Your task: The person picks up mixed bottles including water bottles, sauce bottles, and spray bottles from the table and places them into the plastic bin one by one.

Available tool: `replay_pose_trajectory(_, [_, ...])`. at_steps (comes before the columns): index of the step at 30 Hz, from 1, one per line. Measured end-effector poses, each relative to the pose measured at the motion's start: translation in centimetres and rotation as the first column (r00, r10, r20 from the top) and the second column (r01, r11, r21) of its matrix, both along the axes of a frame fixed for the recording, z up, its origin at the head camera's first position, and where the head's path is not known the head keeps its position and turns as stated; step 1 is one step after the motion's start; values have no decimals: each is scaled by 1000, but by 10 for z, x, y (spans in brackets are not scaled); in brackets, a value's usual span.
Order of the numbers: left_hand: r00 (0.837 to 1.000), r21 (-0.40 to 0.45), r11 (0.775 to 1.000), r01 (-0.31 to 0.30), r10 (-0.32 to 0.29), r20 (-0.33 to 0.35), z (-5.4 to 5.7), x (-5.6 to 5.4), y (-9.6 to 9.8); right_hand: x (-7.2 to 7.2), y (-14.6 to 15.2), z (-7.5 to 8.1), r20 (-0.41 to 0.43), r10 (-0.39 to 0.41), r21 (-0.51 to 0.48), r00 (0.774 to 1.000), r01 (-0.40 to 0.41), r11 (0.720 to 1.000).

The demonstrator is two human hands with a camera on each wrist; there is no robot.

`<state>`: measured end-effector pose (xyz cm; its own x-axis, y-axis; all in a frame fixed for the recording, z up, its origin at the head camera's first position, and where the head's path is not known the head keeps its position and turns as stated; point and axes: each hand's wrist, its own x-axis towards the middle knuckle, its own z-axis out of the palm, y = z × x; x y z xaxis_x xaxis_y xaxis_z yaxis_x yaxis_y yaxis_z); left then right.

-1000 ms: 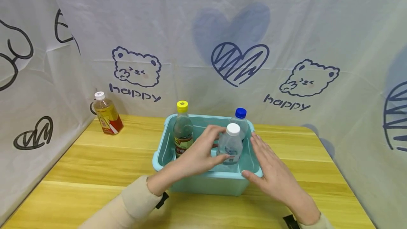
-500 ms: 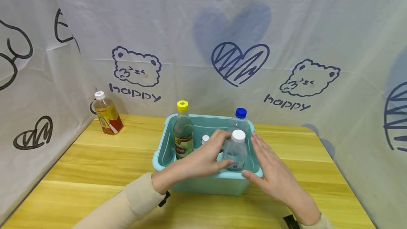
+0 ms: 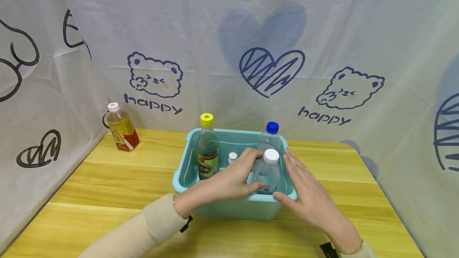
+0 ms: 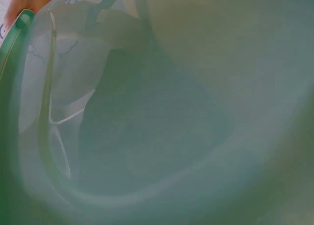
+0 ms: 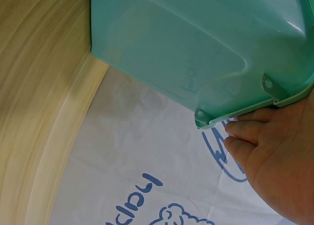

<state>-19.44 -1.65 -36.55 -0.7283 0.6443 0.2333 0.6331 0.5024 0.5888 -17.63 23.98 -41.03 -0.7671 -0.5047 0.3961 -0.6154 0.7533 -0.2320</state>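
Observation:
In the head view my left hand reaches into a light teal plastic bin and holds a clear plastic bottle with a white cap, thumb in front and fingers behind. The bottle stands upright at the bin's front right. My right hand rests on the bin's right rim with straight fingers; the right wrist view has its fingers along the rim's outside. Behind the held bottle is a clear bottle with a blue cap. The left wrist view is mostly bin wall, hiding my left hand.
A yellow-capped sauce bottle stands in the bin's left part. Beside it shows a small white cap, partly behind my left hand. A white-capped bottle with amber liquid stands at the wooden table's back left, near the printed curtain.
My left hand has moved the white-capped clear bottle down and slightly right, deeper into the bin's front right. The small white cap has come into sight. My right hand stays on the rim.

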Motion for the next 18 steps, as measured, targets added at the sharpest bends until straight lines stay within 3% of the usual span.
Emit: replay_pose_trajectory(18, [1000,106,994,-8,5,30,1,2,-6,1,-1,1,37,-25,13,999,25,1000])
